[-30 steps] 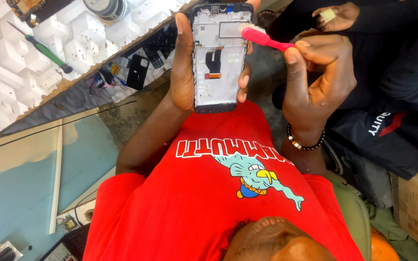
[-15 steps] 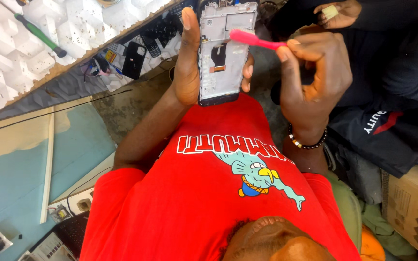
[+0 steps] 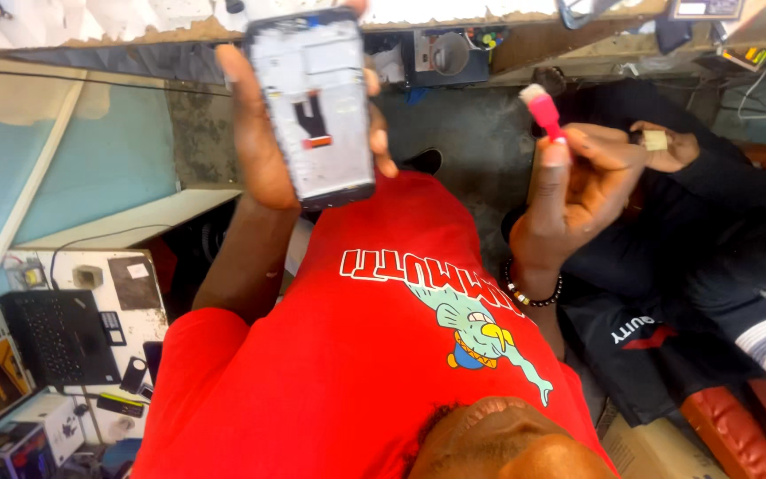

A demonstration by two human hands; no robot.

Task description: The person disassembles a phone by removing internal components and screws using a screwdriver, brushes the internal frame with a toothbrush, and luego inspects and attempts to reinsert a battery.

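our left hand (image 3: 263, 142) grips the opened phone frame (image 3: 314, 106) upright before the bench edge (image 3: 489, 19); our right hand (image 3: 578, 191) pinches a pink brush (image 3: 544, 111) (bristles up) well apart.

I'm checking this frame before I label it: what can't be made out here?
Head view only:
- Opened phone: top cut off by the frame edge; inner parts blurred.
- Left hand: palm hidden behind the phone.
- Pink brush: handle hidden inside the right hand.
- Another person's hand: its small item is too small.
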